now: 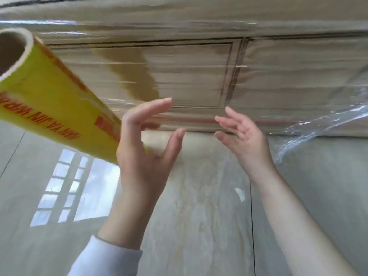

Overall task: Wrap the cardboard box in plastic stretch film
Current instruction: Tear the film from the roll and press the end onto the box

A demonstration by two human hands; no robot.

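Observation:
A large cardboard box (199, 62) fills the upper view, its side covered in wrinkled clear stretch film. A yellow film roll (49, 100) with red lettering slants from the upper left down to my left hand (143, 152). The roll's lower end sits in the crook between thumb and fingers, and the fingers are loosely spread. My right hand (245, 140) hovers open and holds nothing, its fingers apart close to the box's lower edge. A bunched strand of clear film (310, 132) trails from the box at the right.
The box stands on a glossy pale tiled floor (199, 216) with a dark grout line (252, 226) running toward me. A window reflection shines on the floor at the lower left.

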